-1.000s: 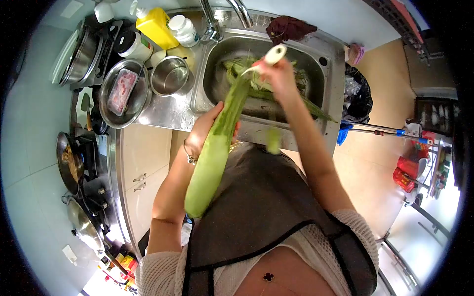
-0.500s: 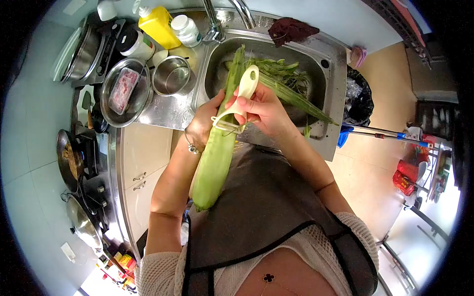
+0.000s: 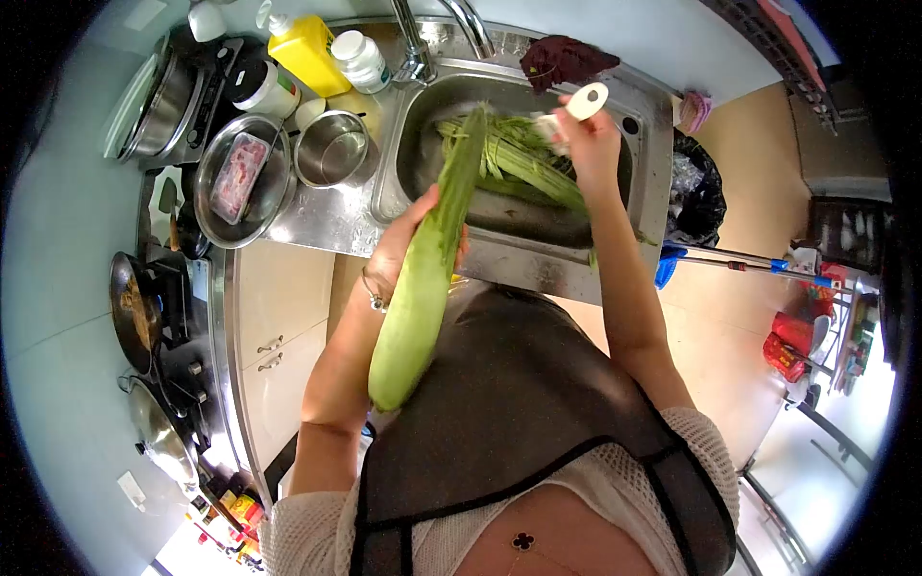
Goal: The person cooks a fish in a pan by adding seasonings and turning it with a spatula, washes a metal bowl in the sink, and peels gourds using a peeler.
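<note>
The person's left hand [image 3: 401,242] is wrapped around 1 long green gourd [image 3: 417,312], which slants through the centre of the frame, its darker end over the sink [image 3: 420,158]. At upper right of centre, the right hand [image 3: 592,152] is closed around a pale peeler [image 3: 587,101], apart from the gourd, above green peelings [image 3: 514,130].

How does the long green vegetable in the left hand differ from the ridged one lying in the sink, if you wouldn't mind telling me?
Surface: the held vegetable is pale and fairly smooth over its nearer part, while the sink vegetable shows lengthwise ridges where visible. Support: the held vegetable slants in the left hand; the sink vegetable lies in the sink. Both are long and green.
</note>
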The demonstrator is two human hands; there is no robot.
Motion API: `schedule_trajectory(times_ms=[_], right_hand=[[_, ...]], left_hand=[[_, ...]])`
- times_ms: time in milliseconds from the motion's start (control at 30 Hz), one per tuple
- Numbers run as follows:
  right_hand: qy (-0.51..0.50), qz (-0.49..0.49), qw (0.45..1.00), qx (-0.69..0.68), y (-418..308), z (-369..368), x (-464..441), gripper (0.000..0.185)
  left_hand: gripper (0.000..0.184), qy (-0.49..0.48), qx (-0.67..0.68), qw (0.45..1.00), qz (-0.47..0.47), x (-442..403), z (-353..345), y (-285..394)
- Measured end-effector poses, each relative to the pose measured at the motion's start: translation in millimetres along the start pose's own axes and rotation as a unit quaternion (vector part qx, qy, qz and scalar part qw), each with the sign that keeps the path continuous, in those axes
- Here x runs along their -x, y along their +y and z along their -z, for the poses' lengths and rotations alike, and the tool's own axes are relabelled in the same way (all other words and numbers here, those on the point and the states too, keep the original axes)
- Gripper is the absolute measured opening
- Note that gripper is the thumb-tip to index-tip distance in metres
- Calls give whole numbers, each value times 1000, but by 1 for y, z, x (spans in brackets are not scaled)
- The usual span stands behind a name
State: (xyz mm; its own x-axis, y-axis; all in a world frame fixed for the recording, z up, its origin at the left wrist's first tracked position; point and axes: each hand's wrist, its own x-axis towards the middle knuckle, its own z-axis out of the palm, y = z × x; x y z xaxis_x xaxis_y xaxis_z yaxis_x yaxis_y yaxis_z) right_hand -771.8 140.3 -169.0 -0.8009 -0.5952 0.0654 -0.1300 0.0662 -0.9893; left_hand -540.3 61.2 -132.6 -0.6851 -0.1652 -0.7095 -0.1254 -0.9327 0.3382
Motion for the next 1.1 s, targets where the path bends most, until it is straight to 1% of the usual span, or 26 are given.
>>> schedule_trajectory(times_ms=[33,67,100,133,167,200,267,333,367,400,433,467,500,533,567,600,667,733,767,800,867,933,1000,1033,1067,1100], right_hand=[[-77,-71,983,-148,-31,-7,21,14],[-146,-100,945,-275,-44,-18,44,15],[-219,-132,926,-278,-58,-22,64,13],[-254,-178,892,-328,-68,-27,81,13],[-309,-201,892,-261,-77,-28,90,15],[-341,-190,859,-329,-69,-34,97,15],[-337,-232,836,-365,-63,-40,99,14],[-289,-229,864,-342,-48,-41,86,12],[-205,-214,888,-352,-31,-42,70,13],[-135,-154,927,-315,-16,-37,43,11],[-73,-139,968,-194,14,-28,13,18],[-43,-138,972,-184,52,-20,-18,25],[-4,-174,984,-47,74,-11,-37,32],[63,-139,963,223,73,-2,-49,32],[101,-64,965,232,94,16,-62,34],[165,-24,945,282,63,19,-56,30],[156,-18,981,117,42,24,-52,24],[21,-95,992,-77,-27,2,-9,18],[-63,-119,972,-195,-38,-11,19,16],[-147,-138,930,-308,-47,-20,44,14],[-290,-211,883,-303,-64,-30,81,15],[-298,-216,853,-369,-59,-43,94,13],[-302,-216,851,-373,-55,-44,87,10],[-271,-199,873,-353,-52,-42,78,10],[-237,-183,894,-333,-47,-40,68,9],[-174,-109,936,-284,-32,-40,51,12]], left_hand=[[45,0,0,1000,3,-4,2,-1],[43,-17,-7,1000,-17,-9,4,-1],[41,-35,-14,999,-37,-13,5,0],[41,-36,-15,999,-37,-12,2,0],[40,-100,38,994,-22,-8,-2,1],[39,-163,91,982,-7,-3,-9,2],[37,-197,115,974,6,5,-18,3],[37,-149,97,984,9,-9,-1,-1],[41,-86,19,995,-35,-13,3,-9],[41,-86,19,996,-34,-11,5,-10],[42,-99,13,995,2,-8,7,-11],[43,-110,7,993,40,-4,9,-12],[46,-85,-5,995,45,-1,6,-11],[46,-85,-7,996,41,-1,8,-10],[46,-90,1,995,42,-2,12,-9],[46,-93,10,995,45,-1,15,-10],[46,-71,7,997,21,3,7,-8],[46,-50,1,999,0,2,2,-7],[44,-63,29,998,3,0,1,-6],[43,-77,55,995,6,-2,0,-5],[42,-69,47,996,-11,3,-14,-3],[41,-61,39,997,-27,5,-16,-4],[40,-85,-12,996,-40,2,-10,-6],[39,-52,5,998,-37,5,-15,-7],[39,-53,4,998,-34,4,-12,-10],[38,-119,42,992,9,0,-3,-12]])
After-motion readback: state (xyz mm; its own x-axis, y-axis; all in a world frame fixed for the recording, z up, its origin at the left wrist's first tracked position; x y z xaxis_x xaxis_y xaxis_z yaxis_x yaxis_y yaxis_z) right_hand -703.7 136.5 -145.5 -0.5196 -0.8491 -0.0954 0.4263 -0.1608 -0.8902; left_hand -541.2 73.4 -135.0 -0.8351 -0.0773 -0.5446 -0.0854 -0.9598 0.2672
